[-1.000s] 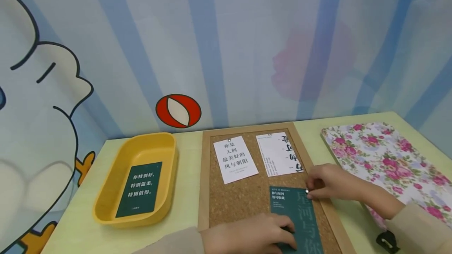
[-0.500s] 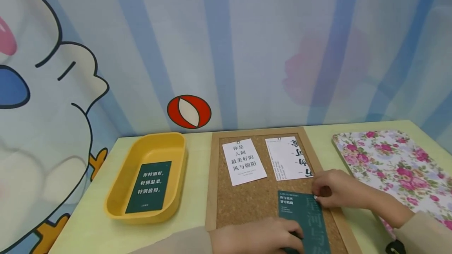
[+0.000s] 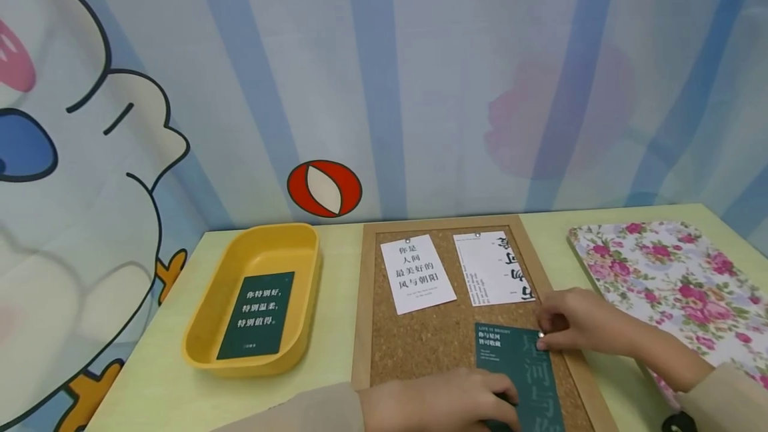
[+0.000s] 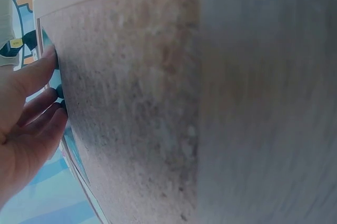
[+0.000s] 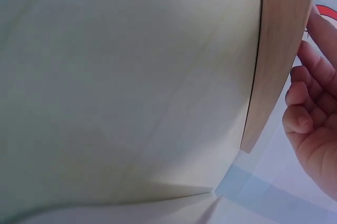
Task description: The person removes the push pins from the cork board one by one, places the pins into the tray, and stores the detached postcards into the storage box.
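Note:
On the cork board [image 3: 420, 352], a dark green card [image 3: 516, 352] with pale lettering lies at the lower right. My right hand [image 3: 579, 321] pinches a small pale push pin [image 3: 541, 335] at the card's top right corner. Whether the pin's point is in the cork is hidden. Lower down, my left hand [image 3: 450, 399] rests its bent fingertips on the card's left part; the left wrist view shows the left hand [image 4: 26, 108] with thumb and fingers apart against it. Two white cards, one on the left [image 3: 418, 275] and one on the right [image 3: 493, 271], hang higher up, each with a pin at its top.
A yellow tray [image 3: 198, 345] stands left of the board, with another green card [image 3: 257, 315] inside. To the right lies a floral-patterned board [image 3: 672, 279], partly behind my right forearm. The wooden frame [image 5: 279, 50] edges the cork. A striped, cartoon-printed backdrop [image 3: 444, 85] rises behind the table.
The head view has swung slightly left, so everything sits farther right in it. Both hands keep their places on the green card, the right one still at the pin.

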A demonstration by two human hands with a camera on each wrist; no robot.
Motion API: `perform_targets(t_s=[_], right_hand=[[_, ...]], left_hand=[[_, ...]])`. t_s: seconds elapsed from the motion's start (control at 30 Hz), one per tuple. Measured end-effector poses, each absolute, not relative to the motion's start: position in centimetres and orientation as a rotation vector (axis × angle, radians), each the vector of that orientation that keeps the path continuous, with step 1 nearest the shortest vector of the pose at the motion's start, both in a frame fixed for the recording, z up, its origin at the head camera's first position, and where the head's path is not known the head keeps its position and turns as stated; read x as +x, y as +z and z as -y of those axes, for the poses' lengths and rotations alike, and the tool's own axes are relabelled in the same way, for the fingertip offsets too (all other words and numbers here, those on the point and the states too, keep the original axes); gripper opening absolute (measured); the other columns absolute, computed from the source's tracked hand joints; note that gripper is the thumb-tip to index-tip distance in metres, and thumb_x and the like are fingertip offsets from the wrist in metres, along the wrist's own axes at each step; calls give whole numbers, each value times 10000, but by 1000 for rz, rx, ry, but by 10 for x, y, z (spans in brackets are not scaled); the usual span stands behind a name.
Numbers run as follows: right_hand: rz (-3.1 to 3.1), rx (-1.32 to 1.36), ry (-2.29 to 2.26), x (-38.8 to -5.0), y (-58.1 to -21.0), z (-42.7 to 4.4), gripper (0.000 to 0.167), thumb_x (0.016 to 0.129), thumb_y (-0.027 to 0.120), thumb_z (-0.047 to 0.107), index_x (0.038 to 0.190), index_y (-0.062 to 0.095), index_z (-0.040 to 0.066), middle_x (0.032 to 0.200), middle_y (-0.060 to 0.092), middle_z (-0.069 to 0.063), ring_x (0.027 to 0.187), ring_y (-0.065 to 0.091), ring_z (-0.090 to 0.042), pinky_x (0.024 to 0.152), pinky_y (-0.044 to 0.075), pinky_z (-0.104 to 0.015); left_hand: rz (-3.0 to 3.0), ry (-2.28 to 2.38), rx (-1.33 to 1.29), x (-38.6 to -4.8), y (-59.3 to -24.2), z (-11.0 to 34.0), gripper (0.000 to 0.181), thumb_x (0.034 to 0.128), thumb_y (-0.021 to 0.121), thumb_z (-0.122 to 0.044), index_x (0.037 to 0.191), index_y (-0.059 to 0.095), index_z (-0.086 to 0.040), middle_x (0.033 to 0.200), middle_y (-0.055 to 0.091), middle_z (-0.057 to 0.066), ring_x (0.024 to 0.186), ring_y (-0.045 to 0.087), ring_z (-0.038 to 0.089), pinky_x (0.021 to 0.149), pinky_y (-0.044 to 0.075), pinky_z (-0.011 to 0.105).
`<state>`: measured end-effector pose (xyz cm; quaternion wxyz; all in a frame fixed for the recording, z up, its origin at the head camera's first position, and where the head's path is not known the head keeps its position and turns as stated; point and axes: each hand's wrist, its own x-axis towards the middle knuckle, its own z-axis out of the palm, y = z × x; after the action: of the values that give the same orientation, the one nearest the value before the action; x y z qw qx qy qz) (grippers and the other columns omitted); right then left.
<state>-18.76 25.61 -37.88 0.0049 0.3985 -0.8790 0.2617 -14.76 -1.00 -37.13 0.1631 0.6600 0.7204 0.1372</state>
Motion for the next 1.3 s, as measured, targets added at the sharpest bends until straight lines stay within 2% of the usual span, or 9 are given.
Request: perform_targets(t_s=[0.23,0.8,1.1,1.3], right_hand=[[2774,1291,822,-189,-377,-253,118,823,715,192,767,613,202,712,470,175,588,390,54,482,368,-169],[2644,1371,823,-188,-380,-252,176,783,735,89,738,627,220,708,488,176,581,408,52,477,377,-147],[2587,1364,823,-190,-379,-256,144,752,746,48,802,688,170,733,540,155,603,444,52,493,402,-148],[2590,1321,806,-191,-375,-263,181,761,741,42,795,677,208,720,514,178,585,412,44,483,377,-147]], left_hand=[[-2035,417,1847,-148,-370,10,305,879,636,-118,1184,631,-116,1242,515,39,1096,470,-10,894,329,54],[-2054,381,1879,-147,-369,11,302,883,634,-119,1185,631,-131,1242,521,29,1097,475,-8,893,324,47],[-2053,382,1873,-147,-369,11,308,879,638,-119,1188,631,-132,1242,520,29,1099,472,-8,896,319,46],[-2050,402,1851,-147,-368,10,305,876,641,-117,1181,635,-134,1234,523,22,1081,470,-21,887,324,43]])
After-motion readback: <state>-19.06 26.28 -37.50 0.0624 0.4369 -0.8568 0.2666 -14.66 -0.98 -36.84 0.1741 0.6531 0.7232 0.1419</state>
